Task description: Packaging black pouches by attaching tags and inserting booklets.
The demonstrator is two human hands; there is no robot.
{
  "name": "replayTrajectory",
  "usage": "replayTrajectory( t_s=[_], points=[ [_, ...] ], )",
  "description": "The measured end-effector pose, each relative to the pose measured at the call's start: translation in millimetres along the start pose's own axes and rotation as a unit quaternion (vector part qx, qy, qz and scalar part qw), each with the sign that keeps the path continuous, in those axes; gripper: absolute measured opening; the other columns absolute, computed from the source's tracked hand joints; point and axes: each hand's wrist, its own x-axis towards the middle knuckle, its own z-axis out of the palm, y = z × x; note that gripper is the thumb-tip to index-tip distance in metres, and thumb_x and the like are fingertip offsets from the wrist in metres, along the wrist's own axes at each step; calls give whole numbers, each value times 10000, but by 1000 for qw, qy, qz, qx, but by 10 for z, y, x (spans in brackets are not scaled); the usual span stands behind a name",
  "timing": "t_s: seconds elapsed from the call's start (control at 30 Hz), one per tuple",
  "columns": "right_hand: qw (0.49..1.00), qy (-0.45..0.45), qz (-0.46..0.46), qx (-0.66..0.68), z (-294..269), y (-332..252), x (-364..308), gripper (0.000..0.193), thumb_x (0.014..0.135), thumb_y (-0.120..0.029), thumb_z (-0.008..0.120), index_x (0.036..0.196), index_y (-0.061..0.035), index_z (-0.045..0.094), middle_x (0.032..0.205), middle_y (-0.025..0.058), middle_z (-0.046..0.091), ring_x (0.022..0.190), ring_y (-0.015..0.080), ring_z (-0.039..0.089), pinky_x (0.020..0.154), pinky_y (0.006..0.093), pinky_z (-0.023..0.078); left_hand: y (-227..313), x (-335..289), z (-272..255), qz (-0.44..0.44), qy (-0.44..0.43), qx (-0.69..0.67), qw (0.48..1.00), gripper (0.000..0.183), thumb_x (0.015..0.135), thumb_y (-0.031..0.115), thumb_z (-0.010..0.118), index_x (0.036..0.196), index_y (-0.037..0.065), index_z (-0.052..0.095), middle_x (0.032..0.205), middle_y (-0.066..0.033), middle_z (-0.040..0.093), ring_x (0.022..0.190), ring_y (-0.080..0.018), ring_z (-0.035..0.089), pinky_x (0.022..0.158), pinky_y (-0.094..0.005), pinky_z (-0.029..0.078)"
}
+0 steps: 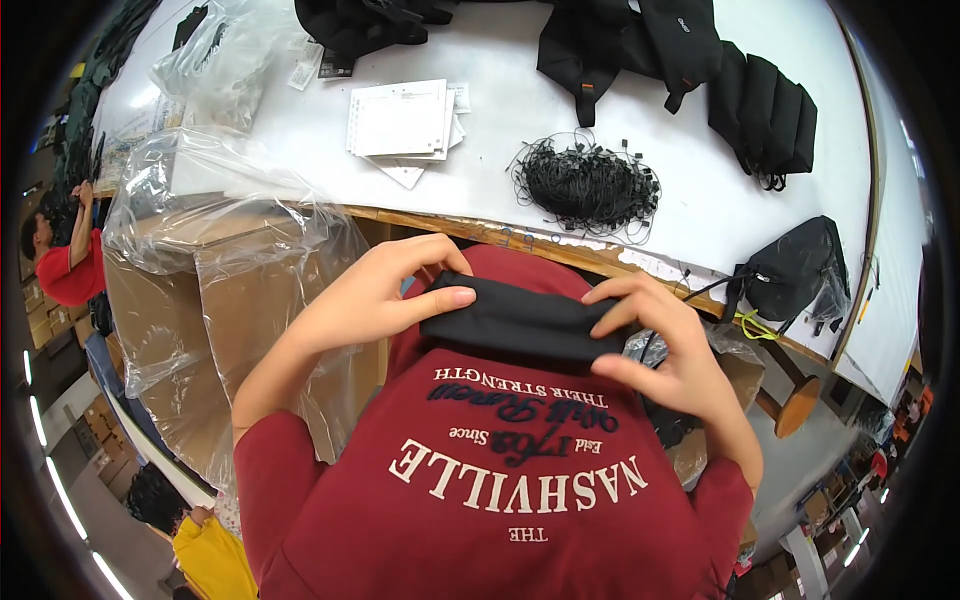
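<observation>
Left hand [425,290] and right hand [655,335] grip opposite ends of a black fabric piece [528,316]. The step appears to be two-handed shaping; the next move calls for even tension.

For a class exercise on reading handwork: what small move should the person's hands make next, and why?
Perhaps close the right hand more firmly on the black fabric piece: its thumb and fingers look spread at one end, while the left hand has its thumb over the other. That would probably steady it.
</observation>
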Motion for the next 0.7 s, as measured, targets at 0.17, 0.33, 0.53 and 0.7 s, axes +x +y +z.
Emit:
replayTrajectory(
  t_s=[0.17,0.33,0.53,0.7],
  points=[
    [984,60,158,63,83,66,68,245,863,-167,651,1032,-13,563,953,98,620,926,211,612,801,322,482,41,37,-3,-11,-21,-10,1000,276,871,266,648,864,-1,577,772,-63,593,715,-151,536,669,-275,440],
    [978,0,208,30,3,159,149,205,842,-149,666,891,13,550,814,87,608,731,173,587,675,299,478,-49,-40,58,-74,33,-94,992,242,878,197,649,784,5,535,715,6,545,680,-49,488,623,-226,422],
    [976,-15,209,53,-9,342,267,196,832,-143,678,840,-3,541,739,37,581,644,87,528,580,244,428,-186,25,-55,-107,10,-123,987,214,891,199,641,837,8,562,753,24,555,703,-37,490,650,-220,426],
    [942,30,227,244,62,638,397,158,884,-179,628,987,-91,547,920,-28,553,731,18,469,672,186,371,-331,254,-15,19,60,-225,972,255,918,205,593,1087,13,597,1108,-47,609,926,-84,569,834,-235,438]
  ],
)
